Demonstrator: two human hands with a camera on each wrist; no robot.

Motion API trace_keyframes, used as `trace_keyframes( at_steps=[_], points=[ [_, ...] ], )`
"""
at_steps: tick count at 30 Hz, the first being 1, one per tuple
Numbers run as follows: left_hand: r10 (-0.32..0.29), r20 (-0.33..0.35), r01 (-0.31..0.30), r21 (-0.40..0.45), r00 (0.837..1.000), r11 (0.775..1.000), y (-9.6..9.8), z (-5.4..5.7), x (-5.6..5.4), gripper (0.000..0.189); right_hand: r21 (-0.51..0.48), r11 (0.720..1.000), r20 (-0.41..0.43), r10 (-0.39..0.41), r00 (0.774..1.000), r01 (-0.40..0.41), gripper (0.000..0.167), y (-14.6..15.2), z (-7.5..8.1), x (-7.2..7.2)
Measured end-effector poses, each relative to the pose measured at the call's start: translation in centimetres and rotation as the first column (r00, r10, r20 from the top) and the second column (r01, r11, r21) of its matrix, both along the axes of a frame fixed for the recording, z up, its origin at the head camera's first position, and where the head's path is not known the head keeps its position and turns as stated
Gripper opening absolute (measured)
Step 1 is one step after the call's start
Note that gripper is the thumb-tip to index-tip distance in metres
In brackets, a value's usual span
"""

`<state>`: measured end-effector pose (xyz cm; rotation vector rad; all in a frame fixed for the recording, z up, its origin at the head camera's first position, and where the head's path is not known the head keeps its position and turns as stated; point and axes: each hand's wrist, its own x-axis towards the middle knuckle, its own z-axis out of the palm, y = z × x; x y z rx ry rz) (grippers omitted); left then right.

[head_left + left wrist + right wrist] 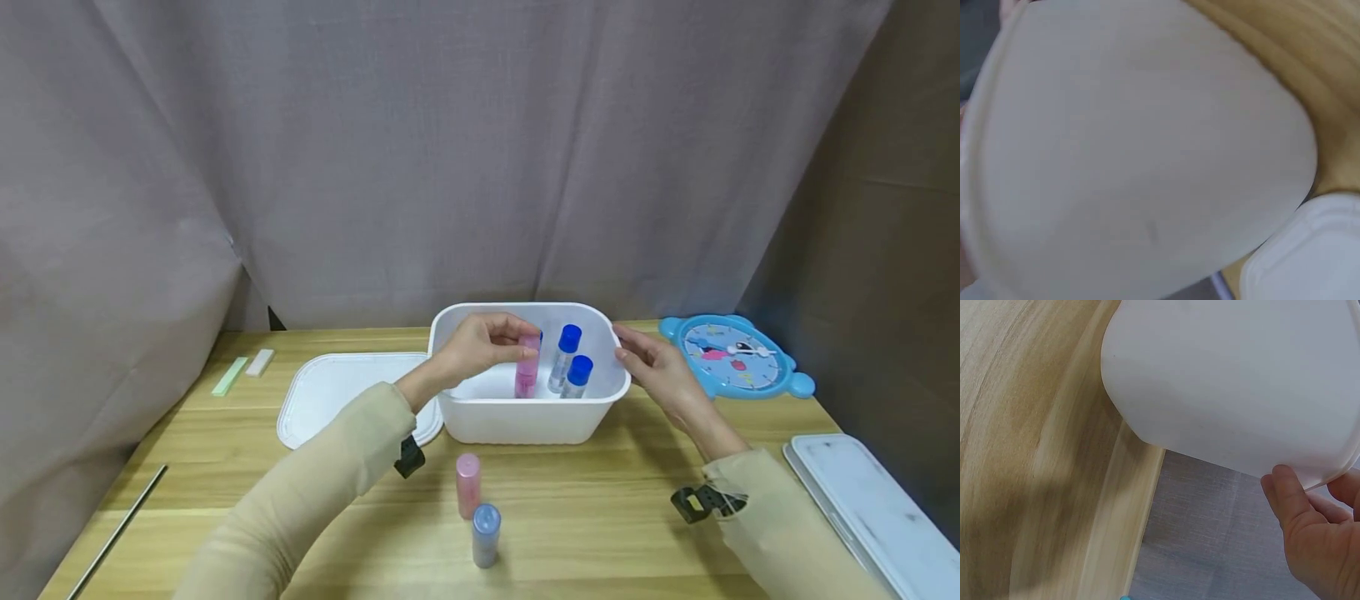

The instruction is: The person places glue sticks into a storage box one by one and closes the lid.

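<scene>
A white plastic bin (517, 422) stands near the table's back edge. Inside it, my left hand (480, 343) pinches a small pink bottle (527, 375) between thumb and fingers. To the right of that bottle stand two small clear bottles with blue caps, one behind (566, 350) and one nearer the front (577, 375); another blue cap peeks out behind the pink one. My right hand (656, 371) grips the bin's right rim, with fingers (1288, 487) against the outer wall in the right wrist view. In the left wrist view the bin's wall (1141, 144) hides most of my left hand.
In front of the bin stand a pink bottle (468, 483) and a blue-grey bottle (486, 537). A white lid (322, 392) lies left of the bin. Further left are green and white strips (228, 377) and a metal rod (118, 532). A blue clock (731, 358) and white panels (877, 500) lie right.
</scene>
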<state>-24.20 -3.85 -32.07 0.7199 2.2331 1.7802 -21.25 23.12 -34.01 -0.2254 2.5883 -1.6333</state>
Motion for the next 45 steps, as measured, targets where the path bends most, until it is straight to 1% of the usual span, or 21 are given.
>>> trace_keyframes(
  at_steps=[3, 6, 9, 14, 21, 25, 27, 28, 31, 33, 34, 35, 37, 38, 40, 42, 45],
  points=[
    [-0.033, 0.027, 0.033, -0.030, 0.999, 0.999, 0.8, -1.0, -0.1, 0.030, -0.008, 1.000, -0.003, 0.007, 1.000, -0.007, 0.053, -0.1, 0.0, 0.0],
    [-0.044, 0.046, 0.047, -0.072, 0.998, 0.996, 1.1, -1.4, -0.2, 0.030, -0.009, 1.000, -0.003, 0.009, 1.000, -0.010, 0.053, -0.1, 0.0, 0.1],
    [-0.046, 0.048, 0.051, -0.114, 0.998, 0.992, 1.4, -1.6, -0.3, 0.029, -0.006, 1.000, -0.001, 0.008, 1.000, -0.008, 0.053, 0.0, 0.1, 0.1],
    [-0.044, 0.053, 0.052, -0.155, 0.998, 0.986, 1.6, -1.8, -0.5, 0.028, -0.003, 1.000, 0.008, 0.003, 1.000, -0.003, 0.053, 0.1, 0.1, 0.1],
    [-0.038, 0.056, 0.048, -0.181, 0.998, 0.982, 1.7, -1.8, -0.5, 0.026, -0.004, 1.000, 0.013, -0.001, 1.000, 0.001, 0.053, 0.0, 0.1, 0.1],
    [-0.051, 0.059, 0.061, -0.189, 0.997, 0.980, 1.5, -1.5, -0.4, 0.031, -0.004, 1.000, 0.019, -0.001, 1.000, 0.001, 0.053, 0.0, 0.1, 0.1],
    [-0.070, 0.039, 0.076, -0.190, 0.997, 0.979, 1.1, -1.1, -0.2, 0.034, -0.002, 1.000, 0.023, -0.002, 1.000, 0.002, 0.053, 0.0, 0.1, 0.1],
    [-0.080, 0.019, 0.082, -0.184, 0.997, 0.979, 0.8, -0.8, -0.1, 0.036, -0.002, 1.000, 0.024, -0.002, 1.000, 0.002, 0.053, 0.0, 0.1, 0.1],
    [-0.108, -0.026, 0.103, -0.140, 0.994, 0.985, -0.6, 0.4, 0.8, 0.039, 0.000, 1.000, 0.020, -0.002, 1.000, 0.002, 0.053, 0.0, 0.1, 0.1],
    [-0.147, -0.028, 0.143, -0.094, 0.989, 0.985, -2.1, 1.2, 1.7, 0.038, 0.002, 1.000, 0.015, 0.001, 1.000, -0.001, 0.053, -0.1, 0.1, 0.0],
    [-0.172, -0.015, 0.171, -0.076, 0.985, 0.982, -2.9, 1.6, 2.3, 0.036, 0.002, 1.000, 0.013, 0.002, 1.000, -0.002, 0.053, -0.1, 0.1, 0.0],
    [-0.210, 0.004, 0.210, -0.059, 0.978, 0.976, -3.8, 1.8, 2.9, 0.035, 0.004, 1.000, 0.011, 0.002, 1.000, -0.002, 0.054, -0.1, 0.1, 0.0],
    [-0.294, 0.042, 0.296, -0.043, 0.955, 0.954, -5.5, 1.8, 4.1, 0.032, 0.007, 1.000, 0.009, 0.002, 1.000, -0.002, 0.054, 0.0, 0.1, -0.1],
    [-0.337, 0.062, 0.340, -0.039, 0.939, 0.940, -6.2, 1.7, 4.7, 0.032, 0.009, 1.000, 0.011, 0.002, 1.000, -0.003, 0.054, 0.0, 0.2, -0.1],
    [-0.406, 0.090, 0.411, -0.039, 0.909, 0.911, -7.6, 1.0, 5.8, 0.033, 0.007, 1.000, 0.012, 0.005, 1.000, -0.005, 0.054, 0.0, 0.1, -0.1],
    [-0.459, 0.103, 0.463, -0.023, 0.883, 0.886, -8.4, -0.1, 6.6, 0.035, 0.008, 1.000, 0.012, 0.005, 1.000, -0.005, 0.054, 0.0, 0.1, -0.1],
    [-0.497, 0.147, 0.499, 0.025, 0.855, 0.866, -9.0, -1.9, 7.4, 0.040, 0.000, 1.000, 0.013, 0.010, 1.000, -0.010, 0.054, 0.0, -0.1, -0.1]
  ],
)
